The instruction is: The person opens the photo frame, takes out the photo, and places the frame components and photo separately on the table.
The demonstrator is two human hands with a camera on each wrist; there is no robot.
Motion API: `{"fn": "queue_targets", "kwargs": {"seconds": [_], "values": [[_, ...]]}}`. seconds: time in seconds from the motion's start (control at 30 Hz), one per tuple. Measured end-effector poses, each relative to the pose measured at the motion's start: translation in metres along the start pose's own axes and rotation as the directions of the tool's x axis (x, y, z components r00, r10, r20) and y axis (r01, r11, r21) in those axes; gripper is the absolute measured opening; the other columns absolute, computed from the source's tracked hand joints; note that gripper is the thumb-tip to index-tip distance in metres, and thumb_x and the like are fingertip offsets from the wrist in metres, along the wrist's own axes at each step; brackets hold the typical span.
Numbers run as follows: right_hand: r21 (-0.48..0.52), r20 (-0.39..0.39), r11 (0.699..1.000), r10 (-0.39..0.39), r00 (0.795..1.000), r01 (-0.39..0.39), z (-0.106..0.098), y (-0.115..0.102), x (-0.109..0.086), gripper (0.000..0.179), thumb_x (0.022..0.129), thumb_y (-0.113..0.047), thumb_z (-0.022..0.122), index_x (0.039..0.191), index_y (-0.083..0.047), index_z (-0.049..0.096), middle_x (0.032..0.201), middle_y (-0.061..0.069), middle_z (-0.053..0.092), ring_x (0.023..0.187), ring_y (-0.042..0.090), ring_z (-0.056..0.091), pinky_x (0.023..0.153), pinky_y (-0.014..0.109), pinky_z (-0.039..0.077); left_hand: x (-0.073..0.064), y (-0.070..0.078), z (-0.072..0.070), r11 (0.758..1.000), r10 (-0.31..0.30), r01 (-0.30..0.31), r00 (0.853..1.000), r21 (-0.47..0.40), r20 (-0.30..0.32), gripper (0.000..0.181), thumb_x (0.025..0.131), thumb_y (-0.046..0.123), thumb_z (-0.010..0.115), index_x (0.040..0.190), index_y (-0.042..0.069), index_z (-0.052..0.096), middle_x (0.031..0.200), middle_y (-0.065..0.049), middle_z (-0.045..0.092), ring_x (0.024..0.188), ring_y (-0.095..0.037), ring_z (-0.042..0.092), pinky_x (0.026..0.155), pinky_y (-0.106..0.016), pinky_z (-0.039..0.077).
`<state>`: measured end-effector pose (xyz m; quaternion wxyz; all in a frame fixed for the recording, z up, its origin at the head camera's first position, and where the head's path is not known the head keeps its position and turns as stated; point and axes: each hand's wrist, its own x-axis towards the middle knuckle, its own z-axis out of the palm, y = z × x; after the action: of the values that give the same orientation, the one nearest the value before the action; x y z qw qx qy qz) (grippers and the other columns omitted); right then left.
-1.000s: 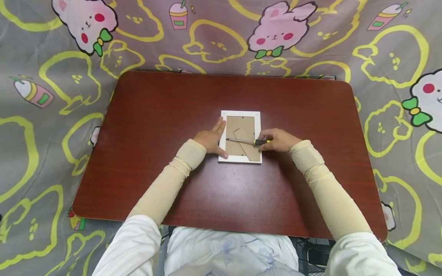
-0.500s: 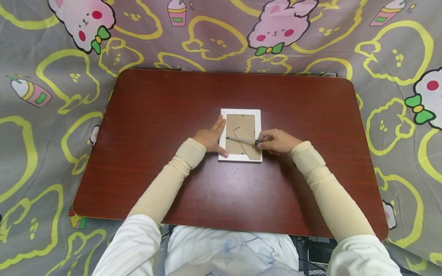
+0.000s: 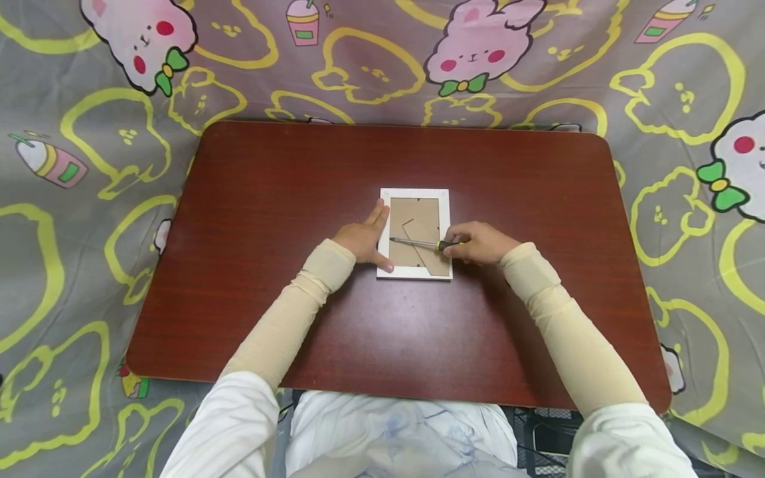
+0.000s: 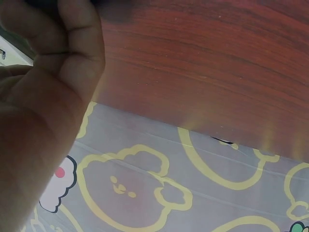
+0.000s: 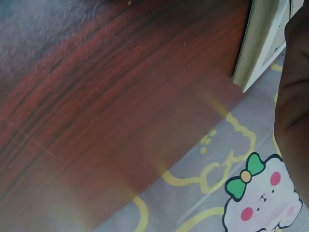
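Note:
A white picture frame [image 3: 412, 273] lies on the table with its brown backing board [image 3: 418, 212] facing up. My left hand [image 3: 363, 240] rests along its left side, fingers and thumb spread over the border. In the left wrist view the same hand [image 4: 53, 92] hides most of the frame. My right hand [image 3: 478, 242] grips a screwdriver [image 3: 418, 243] by its black and yellow handle, over the right border. The shaft lies across the board, and its tip is at the left inner edge. The right wrist view catches only the frame's corner [image 5: 256, 53] beside that hand.
The reddish-brown table [image 3: 287, 192] has rounded corners. A grey cloth [image 3: 358, 53] printed with cartoon rabbits and yellow outlines hangs behind and around it. My lap, in white clothing [image 3: 400, 431], is at the front edge.
The right hand has shifted slightly along the screwdriver, covering more of its handle. The tip stays at the left inner edge, and the left hand has kept its place.

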<state>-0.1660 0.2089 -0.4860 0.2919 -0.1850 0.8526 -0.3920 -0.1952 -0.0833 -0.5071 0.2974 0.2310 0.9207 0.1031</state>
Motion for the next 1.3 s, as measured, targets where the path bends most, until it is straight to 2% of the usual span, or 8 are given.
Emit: {"fn": "queue_targets", "kwargs": {"seconds": [0.1, 0.33, 0.43, 0.67, 0.93, 1.03, 1.17, 1.3], "values": [[0.053, 0.036, 0.998, 0.03, 0.999, -0.032, -0.002, -0.001, 0.001, 0.005, 0.093, -0.015, 0.071, 0.095, -0.012, 0.068, 0.057, 0.006, 0.055, 0.044, 0.014, 0.046, 0.041, 0.03, 0.04, 0.0, 0.0, 0.001, 1.0, -0.002, 0.002, 1.0, -0.003, -0.003, 0.144, 0.067, 0.067, 0.083, 0.161, 0.01, -0.011, 0.164, -0.008, -0.021, 0.125, -0.039, 0.055, 0.083, -0.044, 0.053], [0.097, 0.089, 0.992, 0.072, 0.993, -0.081, -0.006, -0.004, 0.005, 0.006, 0.094, -0.015, 0.068, 0.092, -0.01, 0.066, 0.056, 0.007, 0.054, 0.041, 0.015, 0.043, 0.04, 0.029, 0.038, 0.0, -0.001, 0.001, 1.0, 0.002, -0.002, 1.0, 0.007, -0.001, 0.144, 0.068, 0.066, 0.083, 0.161, 0.01, -0.011, 0.164, -0.007, -0.022, 0.118, -0.036, 0.059, 0.082, -0.043, 0.053], [0.066, 0.071, 0.996, 0.059, 0.996, -0.064, -0.005, -0.005, 0.005, 0.005, 0.093, -0.014, 0.069, 0.092, -0.011, 0.066, 0.057, 0.005, 0.054, 0.042, 0.015, 0.044, 0.04, 0.029, 0.038, 0.0, -0.001, -0.001, 1.0, 0.002, -0.002, 1.0, 0.01, 0.005, 0.144, 0.068, 0.066, 0.083, 0.16, 0.01, -0.012, 0.164, -0.007, -0.022, 0.116, -0.035, 0.061, 0.082, -0.043, 0.053], [-0.085, -0.033, 0.996, -0.035, 0.999, 0.032, -0.003, -0.006, 0.005, 0.01, 0.086, -0.011, 0.076, 0.092, -0.015, 0.07, 0.067, -0.002, 0.058, 0.058, 0.015, 0.05, 0.051, 0.032, 0.041, -0.002, 0.001, -0.003, 1.0, 0.007, -0.008, 1.0, -0.001, -0.003, 0.143, 0.068, 0.065, 0.082, 0.161, 0.01, -0.012, 0.164, -0.007, -0.022, 0.105, -0.033, 0.064, 0.081, -0.043, 0.053], [0.071, 0.018, 0.996, 0.051, 0.999, -0.052, -0.008, 0.009, 0.014, 0.007, 0.089, -0.015, 0.075, 0.093, -0.011, 0.07, 0.059, 0.004, 0.055, 0.045, 0.014, 0.045, 0.041, 0.028, 0.038, -0.004, 0.0, -0.002, 1.0, 0.009, -0.009, 1.0, -0.005, -0.016, 0.142, 0.068, 0.066, 0.082, 0.161, 0.011, -0.011, 0.165, -0.006, -0.021, 0.113, -0.034, 0.063, 0.083, -0.044, 0.053], [0.083, 0.027, 0.994, 0.075, 0.997, -0.077, -0.011, 0.011, 0.018, 0.008, 0.089, -0.016, 0.076, 0.093, -0.01, 0.072, 0.059, 0.003, 0.054, 0.045, 0.012, 0.043, 0.041, 0.027, 0.038, -0.003, 0.0, -0.002, 1.0, 0.018, -0.018, 1.0, -0.003, -0.017, 0.142, 0.068, 0.066, 0.081, 0.16, 0.011, -0.012, 0.164, -0.005, -0.022, 0.112, -0.034, 0.063, 0.081, -0.043, 0.054], [0.002, 0.024, 0.998, 0.057, 0.998, -0.057, -0.017, 0.001, 0.019, 0.007, 0.088, -0.015, 0.076, 0.09, -0.01, 0.072, 0.059, 0.002, 0.055, 0.05, 0.015, 0.049, 0.045, 0.029, 0.039, -0.001, -0.001, 0.0, 0.999, 0.033, -0.033, 0.999, -0.009, -0.018, 0.142, 0.068, 0.067, 0.08, 0.16, 0.011, -0.013, 0.164, -0.007, -0.023, 0.109, -0.035, 0.064, 0.076, -0.041, 0.054], [-0.132, 0.019, 0.991, -0.017, 1.0, 0.02, -0.022, -0.019, 0.021, 0.005, 0.086, -0.014, 0.076, 0.088, -0.009, 0.075, 0.061, 0.0, 0.058, 0.056, 0.016, 0.053, 0.052, 0.031, 0.042, -0.002, -0.002, 0.001, 1.0, 0.027, -0.027, 1.0, -0.016, -0.008, 0.142, 0.069, 0.066, 0.08, 0.16, 0.011, -0.014, 0.164, -0.007, -0.023, 0.109, -0.035, 0.063, 0.075, -0.04, 0.054]]}}
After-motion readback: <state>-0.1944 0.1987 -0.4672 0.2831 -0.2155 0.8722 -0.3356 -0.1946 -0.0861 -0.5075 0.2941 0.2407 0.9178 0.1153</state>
